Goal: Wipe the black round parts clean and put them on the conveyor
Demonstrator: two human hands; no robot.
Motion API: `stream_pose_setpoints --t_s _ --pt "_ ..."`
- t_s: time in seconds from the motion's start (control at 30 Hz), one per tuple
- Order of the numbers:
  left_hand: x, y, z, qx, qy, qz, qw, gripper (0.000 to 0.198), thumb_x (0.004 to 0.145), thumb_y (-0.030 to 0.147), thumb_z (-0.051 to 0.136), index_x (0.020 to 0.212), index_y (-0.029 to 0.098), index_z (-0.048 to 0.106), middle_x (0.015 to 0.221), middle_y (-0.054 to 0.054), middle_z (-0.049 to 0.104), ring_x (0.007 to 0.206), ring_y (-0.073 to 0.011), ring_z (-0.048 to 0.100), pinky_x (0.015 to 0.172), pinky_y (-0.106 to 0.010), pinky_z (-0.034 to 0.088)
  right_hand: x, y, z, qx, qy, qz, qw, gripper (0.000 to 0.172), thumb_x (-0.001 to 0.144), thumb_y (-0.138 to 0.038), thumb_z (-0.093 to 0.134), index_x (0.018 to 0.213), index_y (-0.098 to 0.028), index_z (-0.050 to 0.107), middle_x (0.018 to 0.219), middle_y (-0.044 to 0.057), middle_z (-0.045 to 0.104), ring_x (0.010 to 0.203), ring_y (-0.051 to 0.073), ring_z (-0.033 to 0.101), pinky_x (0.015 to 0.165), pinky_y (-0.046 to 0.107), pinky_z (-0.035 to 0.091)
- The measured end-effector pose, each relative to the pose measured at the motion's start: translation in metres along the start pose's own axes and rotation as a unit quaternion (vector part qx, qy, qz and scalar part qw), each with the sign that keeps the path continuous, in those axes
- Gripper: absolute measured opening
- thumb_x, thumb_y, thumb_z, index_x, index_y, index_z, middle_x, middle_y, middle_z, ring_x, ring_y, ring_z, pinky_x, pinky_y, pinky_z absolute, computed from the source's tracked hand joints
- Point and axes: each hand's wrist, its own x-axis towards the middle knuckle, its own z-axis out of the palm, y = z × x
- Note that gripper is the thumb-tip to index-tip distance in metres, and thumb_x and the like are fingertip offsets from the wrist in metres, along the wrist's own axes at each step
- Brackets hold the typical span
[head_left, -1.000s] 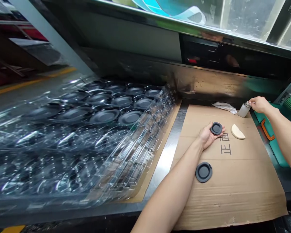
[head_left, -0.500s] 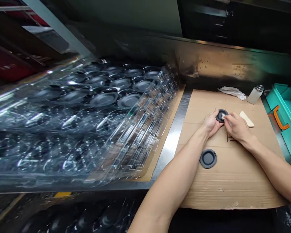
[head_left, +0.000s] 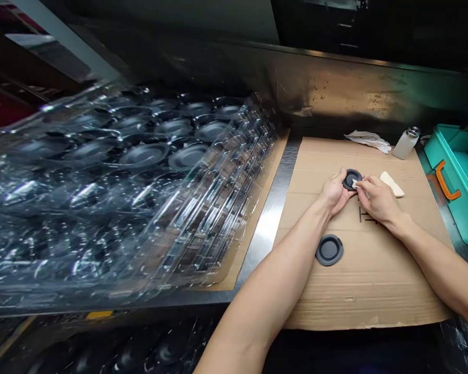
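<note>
My left hand (head_left: 336, 193) grips a small round black part (head_left: 351, 177), dish-shaped with a raised rim, by its edge above the cardboard sheet (head_left: 335, 296). My right hand (head_left: 378, 200) pinches a small wad of white cloth or tissue (head_left: 354, 184) and presses it against the face of that part. A second part of the same kind, dark grey with a small tab (head_left: 329, 250), lies flat on the cardboard nearer to me. Just beyond my right hand lies a cream-coloured sponge-like block (head_left: 391, 185), partly hidden by the hand.
Stacked clear plastic trays (head_left: 203, 208) with several black round parts (head_left: 144, 154) fill the left. At the back are a crumpled white cloth (head_left: 368, 139) and a bottle with a metal cap (head_left: 406, 143). A teal box (head_left: 456, 182) with an orange handle (head_left: 446, 180) stands right.
The whole view has shifted slightly, so things appear a little further left and higher. Both hands keep their hold, and the white wad sits nearer the lower rim of the black part.
</note>
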Motion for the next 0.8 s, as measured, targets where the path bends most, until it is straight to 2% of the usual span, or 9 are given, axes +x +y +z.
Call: stream_pose_setpoints --t_s 0.13,0.27,0.37,0.47,0.53,0.63,0.7,0.8 --pt "-0.001 -0.001 -0.001 0.012 -0.022 -0.008 1.0 0.031 0.106 0.034 0.049 0.098 0.011 0.069 0.1 -0.014 0.077 0.104 -0.022 0.074 0.1 -0.036 0.056 0.01 -0.003 -0.001 -0.004 -0.001 -0.022 1.0 0.033 0.104 -0.027 0.042 0.118 -0.021 0.071 0.109 0.011 0.066 0.099 0.023 0.062 0.084 0.032 0.048" --pt "-0.001 -0.001 -0.001 0.03 -0.025 -0.018 0.999 0.031 0.106 0.031 0.049 0.092 0.011 0.069 0.097 -0.011 0.077 0.104 -0.0209 0.073 0.101 -0.038 0.056 0.017 -0.002 -0.006 -0.053 0.016 0.033 0.998 0.032 0.103 -0.026 0.044 0.12 -0.022 0.071 0.113 0.012 0.066 0.101 0.025 0.061 0.078 0.033 0.046" --pt "-0.002 -0.001 -0.001 0.039 -0.018 -0.019 0.999 0.033 0.107 0.029 0.045 0.1 0.01 0.071 0.098 -0.012 0.077 0.101 -0.0205 0.074 0.1 -0.038 0.057 0.012 -0.001 -0.009 -0.059 -0.014 0.049 0.997 0.029 0.102 -0.024 0.046 0.114 -0.021 0.072 0.11 0.011 0.066 0.097 0.024 0.061 0.077 0.032 0.045" --pt "-0.003 0.0 0.0 0.037 -0.025 -0.025 0.999 0.032 0.106 0.033 0.048 0.11 0.011 0.071 0.1 -0.013 0.078 0.099 -0.0215 0.074 0.097 -0.037 0.058 0.008 -0.001 -0.007 -0.016 -0.033 0.01 0.999 0.026 0.102 -0.023 0.047 0.111 -0.021 0.072 0.11 0.01 0.066 0.096 0.022 0.061 0.079 0.03 0.045" --pt "-0.004 0.0 0.0 0.038 -0.033 -0.031 0.998 0.033 0.106 0.034 0.048 0.112 0.011 0.071 0.099 -0.012 0.078 0.098 -0.0214 0.075 0.096 -0.037 0.059 0.009 -0.001 -0.004 -0.011 -0.012 -0.001 1.0 0.027 0.104 -0.024 0.046 0.113 -0.022 0.071 0.111 0.009 0.066 0.099 0.022 0.06 0.08 0.03 0.044" --pt "-0.003 0.0 0.0 0.05 -0.025 -0.041 0.998 0.039 0.109 0.03 0.038 0.104 0.009 0.071 0.095 -0.012 0.077 0.094 -0.0198 0.074 0.096 -0.037 0.059 0.011 0.003 -0.002 -0.043 0.027 0.032 0.998 0.027 0.104 -0.024 0.046 0.114 -0.021 0.071 0.108 0.01 0.065 0.098 0.023 0.059 0.078 0.031 0.043" --pt "-0.003 0.0 0.0 0.053 -0.019 -0.048 0.997 0.045 0.11 0.028 0.031 0.099 0.008 0.07 0.094 -0.013 0.077 0.092 -0.019 0.074 0.096 -0.036 0.058 0.01 0.006 0.0 -0.043 0.031 0.038 0.998 0.025 0.103 -0.024 0.048 0.11 -0.02 0.072 0.105 0.01 0.065 0.095 0.023 0.058 0.076 0.031 0.043" --pt "-0.003 -0.001 0.0 0.047 -0.032 -0.059 0.997 0.046 0.11 0.028 0.031 0.093 0.009 0.07 0.092 -0.012 0.077 0.09 -0.0185 0.073 0.097 -0.036 0.058 0.005 0.01 0.003 0.014 0.041 -0.02 0.999 0.025 0.103 -0.023 0.049 0.11 -0.021 0.073 0.103 0.009 0.064 0.095 0.022 0.057 0.079 0.031 0.045"
